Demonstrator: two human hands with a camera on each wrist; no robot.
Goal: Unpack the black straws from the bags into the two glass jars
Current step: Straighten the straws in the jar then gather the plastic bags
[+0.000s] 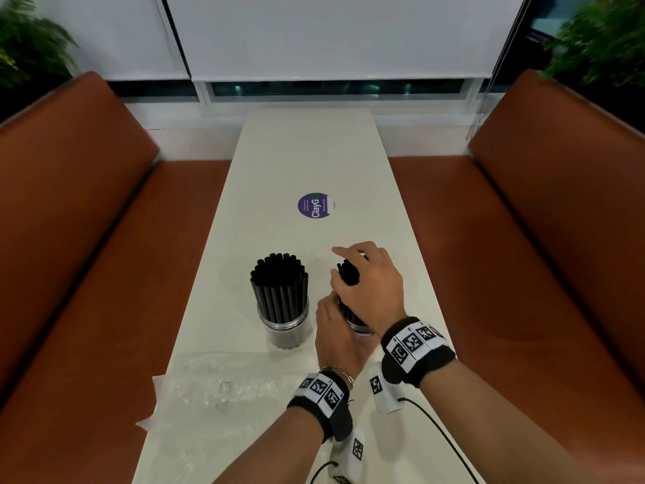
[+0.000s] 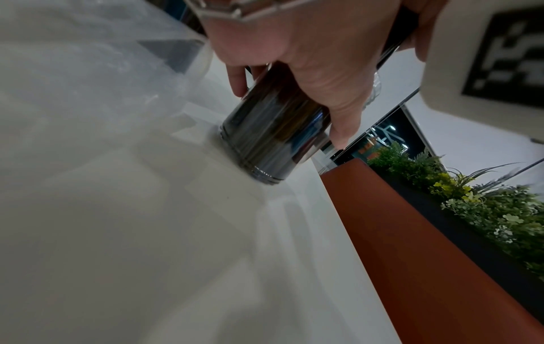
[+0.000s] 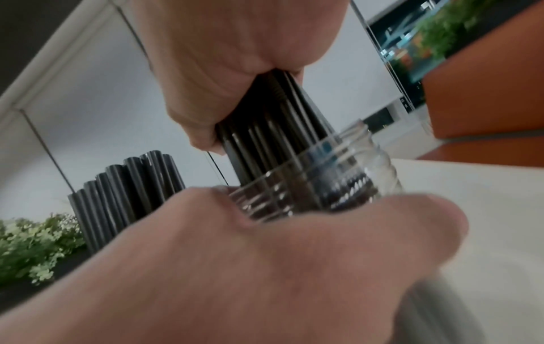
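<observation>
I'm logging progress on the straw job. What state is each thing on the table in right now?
Left jar: upright, packed with black straws, untouched.
Right jar: upright on the table, gripped by the left hand.
Straw bundle: lower ends inside the right jar, gripped by the right hand.
Plastic bag: lying flat, looks empty.

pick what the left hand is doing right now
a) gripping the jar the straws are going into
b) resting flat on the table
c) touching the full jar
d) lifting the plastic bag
a: the left hand is wrapped round the glass jar standing on the table, while the right hand holds the bundle of black straws in its mouth.
</observation>
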